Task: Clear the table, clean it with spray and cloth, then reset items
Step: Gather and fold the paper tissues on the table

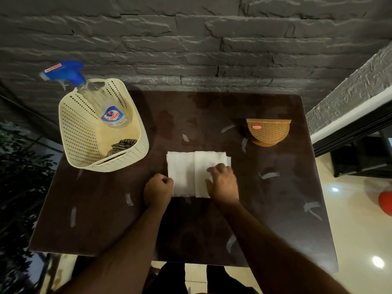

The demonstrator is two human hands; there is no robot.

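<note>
Two stacks of white paper napkins point(186, 172) lie side by side in the middle of the dark brown table point(275, 219). My left hand point(158, 190) pinches the left stack's near left edge. My right hand point(222, 183) lies flat on the right stack's near right corner, fingers bent over it. A brown half-round napkin holder point(268, 132) stands empty at the far right. At the far left a cream perforated basket point(78, 132) holds a spray bottle point(101, 105) with a blue trigger head, leaning, and a dark striped cloth point(122, 146).
A dark stone wall runs right behind the table. Pale scuff marks dot the tabletop. Foliage shows at the left edge. On the right are a glossy tiled floor, dark furniture and a red object point(386, 203). My legs stand at the table's near edge.
</note>
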